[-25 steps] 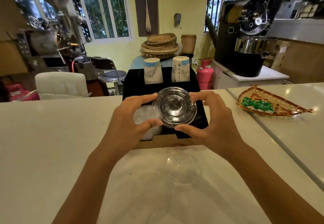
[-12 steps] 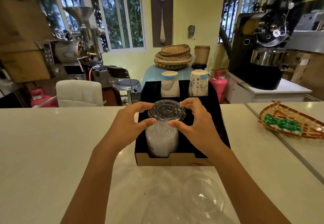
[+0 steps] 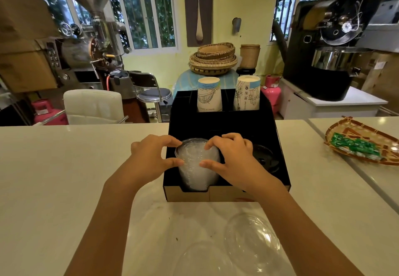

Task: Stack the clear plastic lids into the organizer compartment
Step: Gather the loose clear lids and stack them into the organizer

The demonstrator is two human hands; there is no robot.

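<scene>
A black organizer (image 3: pixel 280 174) stands on the white counter in front of me. In its front left compartment sits a stack of clear plastic lids (image 3: pixel 195 165). My left hand (image 3: pixel 151 159) grips the stack's left side, thumb and fingers pressed on it. My right hand (image 3: pixel 233 159) grips its right side the same way. Two more clear dome lids lie loose on the counter near me, one (image 3: pixel 251 240) at the right and another lid (image 3: pixel 203 260) lower left of it.
Black lids (image 3: pixel 264 158) fill the organizer's front right compartment. Two stacks of paper cups (image 3: pixel 209 94) stand in its back compartments. A woven tray with green packets (image 3: pixel 358 146) lies at the right. Beyond the counter are a white chair (image 3: pixel 92 106) and coffee machines.
Both hands carried the lid held above the organizer down onto the stack in the front left compartment. They now press on the stack's sides.
</scene>
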